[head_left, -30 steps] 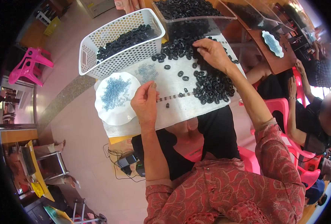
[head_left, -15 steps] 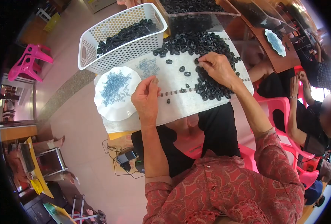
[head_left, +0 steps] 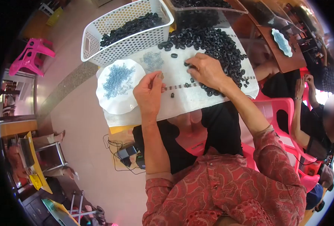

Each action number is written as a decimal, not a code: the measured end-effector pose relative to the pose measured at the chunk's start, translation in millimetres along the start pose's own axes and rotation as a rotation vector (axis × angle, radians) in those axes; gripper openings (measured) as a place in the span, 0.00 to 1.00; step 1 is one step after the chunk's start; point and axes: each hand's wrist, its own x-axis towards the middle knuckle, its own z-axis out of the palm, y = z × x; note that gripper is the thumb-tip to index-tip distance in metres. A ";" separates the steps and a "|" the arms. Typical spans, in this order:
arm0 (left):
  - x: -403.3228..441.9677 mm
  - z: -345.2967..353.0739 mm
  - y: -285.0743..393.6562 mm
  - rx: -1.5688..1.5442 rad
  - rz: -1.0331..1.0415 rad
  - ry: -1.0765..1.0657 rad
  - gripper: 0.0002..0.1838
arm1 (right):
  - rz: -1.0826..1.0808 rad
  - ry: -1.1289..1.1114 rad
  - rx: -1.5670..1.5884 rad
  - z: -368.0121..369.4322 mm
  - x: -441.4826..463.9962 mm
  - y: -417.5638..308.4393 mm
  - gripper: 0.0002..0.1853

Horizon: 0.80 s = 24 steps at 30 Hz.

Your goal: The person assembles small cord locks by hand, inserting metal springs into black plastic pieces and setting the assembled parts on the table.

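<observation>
Worktop (head_left: 189, 101): pale on top, crossed by a dashed dark stripe, in front of the seated person's knees.
White basket (head_left: 136, 47): perforated, at the far left of the worktop, partly filled with black parts (head_left: 131, 28).
Clear bin (head_left: 212, 9): beyond the basket's right end, with more black parts inside.
Black heap (head_left: 221, 45): many small rounded pieces, some plainly ring-shaped, piled over the far right of the worktop and reaching toward the near side behind the right hand (head_left: 187, 63).
White plate (head_left: 131, 106): scalloped rim, at the left edge in front of the basket, bearing a mound of tiny blue-grey parts (head_left: 116, 81).
Hands: well apart; the right has thumb and finger drawn together at one black piece (head_left: 186, 64), left of the heap; the left hand (head_left: 161, 77), right of the plate, has its thumb pressed to curled fingers, and whether anything sits between cannot be told.
Blue-grey scatter (head_left: 152, 61): on the worktop between plate and heap, just beyond the left hand.
Loose black piece (head_left: 174, 55): alone, near the scatter.
Tiny dark bits (head_left: 187, 85): along the stripe, between the hands.
</observation>
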 end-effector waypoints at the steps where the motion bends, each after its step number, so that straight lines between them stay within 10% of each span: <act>1: -0.6 -4.5 2.2 0.008 -0.001 -0.040 0.10 | 0.010 -0.013 0.011 0.6 1.9 0.3 0.13; 11: -9.3 -8.3 -9.2 0.694 0.288 -0.328 0.09 | 0.080 -0.100 -0.016 3.1 29.2 10.8 0.12; 24: -7.8 -4.7 -20.0 0.726 0.420 -0.287 0.05 | 0.133 0.248 0.111 8.7 45.8 33.8 0.15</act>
